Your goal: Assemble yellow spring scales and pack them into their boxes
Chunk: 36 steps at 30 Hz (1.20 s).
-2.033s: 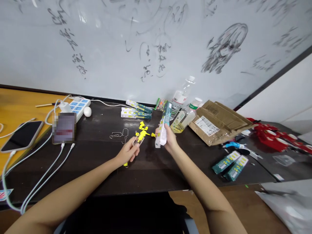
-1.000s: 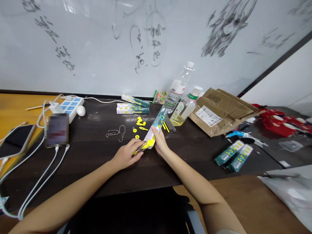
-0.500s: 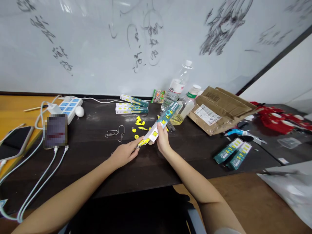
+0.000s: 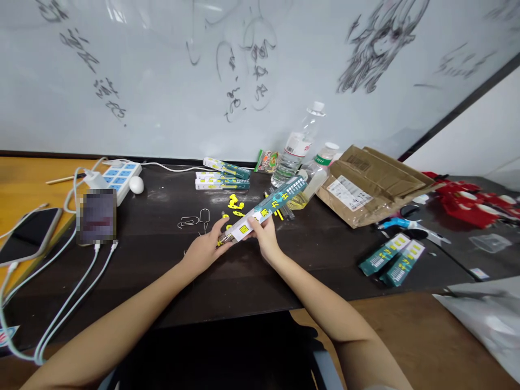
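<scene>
My right hand (image 4: 266,238) is wrapped round a long, narrow white-and-teal carton (image 4: 276,201) with yellow and white printing, held slantwise above the dark table. At the carton's lower left end, a clear tubular spring scale (image 4: 228,235) with a yellow end sticks partly out. My left hand (image 4: 205,250) pinches its outer end between thumb and fingers; the rest of it is hidden inside the carton. Just beyond the hands lie small yellow plastic parts (image 4: 233,201). Bent metal wire hooks (image 4: 189,221) are on the table to the left of them.
Similar cartons are stacked at the back (image 4: 222,184), and two more cartons (image 4: 402,262) lie at the right. Behind the held carton stand a water bottle (image 4: 298,143) and a smaller bottle (image 4: 320,168). A cardboard parcel (image 4: 365,181), scissors (image 4: 414,225), power strip (image 4: 123,180) and cabled phone (image 4: 96,216) surround the area.
The carton has tilted to a flatter slant, and its lower end has shifted left. The spring scale's clear part now shows between my hands. My left hand has moved slightly within the view.
</scene>
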Tool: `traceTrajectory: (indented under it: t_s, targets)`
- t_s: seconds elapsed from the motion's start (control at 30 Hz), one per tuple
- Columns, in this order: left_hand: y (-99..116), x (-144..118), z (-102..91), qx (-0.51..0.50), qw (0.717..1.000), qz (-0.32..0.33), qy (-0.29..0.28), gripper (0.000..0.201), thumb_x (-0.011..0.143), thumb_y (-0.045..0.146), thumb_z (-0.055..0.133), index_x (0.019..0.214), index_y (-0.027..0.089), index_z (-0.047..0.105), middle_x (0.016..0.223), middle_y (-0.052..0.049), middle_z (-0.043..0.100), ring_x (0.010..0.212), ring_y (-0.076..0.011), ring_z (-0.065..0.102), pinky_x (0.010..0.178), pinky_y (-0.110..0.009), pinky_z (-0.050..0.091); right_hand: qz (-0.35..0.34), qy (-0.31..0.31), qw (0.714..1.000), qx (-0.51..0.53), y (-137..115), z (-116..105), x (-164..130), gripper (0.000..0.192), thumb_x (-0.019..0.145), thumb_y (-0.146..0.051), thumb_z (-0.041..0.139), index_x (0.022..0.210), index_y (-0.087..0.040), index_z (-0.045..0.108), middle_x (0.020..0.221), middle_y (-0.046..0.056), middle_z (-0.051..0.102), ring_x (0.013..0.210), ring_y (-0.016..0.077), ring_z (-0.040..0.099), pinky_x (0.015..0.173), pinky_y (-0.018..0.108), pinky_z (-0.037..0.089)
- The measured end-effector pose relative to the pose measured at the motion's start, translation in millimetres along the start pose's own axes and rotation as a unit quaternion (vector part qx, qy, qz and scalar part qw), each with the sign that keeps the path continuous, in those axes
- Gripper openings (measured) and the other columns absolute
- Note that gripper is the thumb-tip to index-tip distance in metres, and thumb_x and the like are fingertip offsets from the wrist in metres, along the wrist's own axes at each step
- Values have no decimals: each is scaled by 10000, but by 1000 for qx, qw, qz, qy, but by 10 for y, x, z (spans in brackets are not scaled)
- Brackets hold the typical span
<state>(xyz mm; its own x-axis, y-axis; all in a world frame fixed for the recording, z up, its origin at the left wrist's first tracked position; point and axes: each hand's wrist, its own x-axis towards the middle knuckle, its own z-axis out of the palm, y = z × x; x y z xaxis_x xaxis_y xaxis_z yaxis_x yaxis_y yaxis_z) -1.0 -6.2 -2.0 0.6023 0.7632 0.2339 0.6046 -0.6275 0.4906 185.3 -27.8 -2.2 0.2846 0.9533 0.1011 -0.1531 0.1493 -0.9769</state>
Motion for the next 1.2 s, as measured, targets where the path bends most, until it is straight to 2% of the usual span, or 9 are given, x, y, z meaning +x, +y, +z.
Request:
traceTrajectory:
  t_s: [0.2,0.37,0.53,0.6,0.73,0.9,1.0,1.07,1.2]
  targets:
    - [-15,5,-40,-32,998,54,11,585,813,434,614,1318,245,388,1205,-86,600,1052,-247,617,825,-339,497,-5,-37,999,8,37,27,-32,495,676,-446,723,963,-239,376,815,20,598,754,221,657,513,330,573]
    - [9,-3,-119,-18,999,43,-13,560,856,473,517,1333,213,382,1220,-106,595,978,-244,643,781,-329,503,-23,-118,992,30,94,86,-124,497,740,-442,656,1109,-238,393,957,47,602,888,215,641,585,326,594]
    - [-65,86,-545,5,995,42,-88,477,872,456,461,1300,245,457,1099,-52,658,848,-207,651,751,-291,477,-95,-4,989,116,-157,-116,28,456,825,-545,493,1177,-280,374,1019,27,603,857,165,653,584,287,592]
    - [-91,111,-752,0,994,41,-101,460,860,469,461,1266,256,496,1074,-36,663,818,-188,643,746,-272,467,-71,19,993,92,-336,-300,132,403,826,-534,504,1112,-265,415,950,13,633,758,149,668,554,276,584]
    - [-97,77,-1044,-2,989,-21,-148,465,770,463,553,1202,292,564,799,25,671,508,-110,558,555,-215,431,89,-189,973,-96,-623,-677,254,378,766,-484,642,907,-162,502,663,29,669,501,132,636,479,231,521]
    - [-58,102,-1086,-35,973,-51,-225,370,707,446,617,1041,304,688,552,44,605,273,-72,371,336,-207,300,117,-462,843,-250,-666,-738,190,310,713,-392,719,791,-117,600,705,12,667,607,96,625,533,177,474]
    - [-38,269,-988,-83,927,22,-364,351,669,429,660,997,316,714,613,21,661,342,-112,486,350,-213,342,165,-566,778,-219,-541,-546,97,331,741,-377,700,928,-124,596,690,-4,650,571,91,606,532,193,473]
    - [-61,389,-924,-85,951,56,-292,352,602,402,710,945,325,728,666,22,680,446,-137,568,417,-213,394,201,-585,767,-170,-432,-424,53,373,773,-384,673,1025,-149,531,669,-28,624,519,90,591,485,196,472]
    - [-205,476,-862,11,994,80,-74,471,556,487,763,991,313,712,822,-8,711,748,-216,659,812,-339,485,213,-527,817,-95,-240,-315,44,385,812,-403,636,1056,-176,443,661,-45,592,475,89,575,453,196,476]
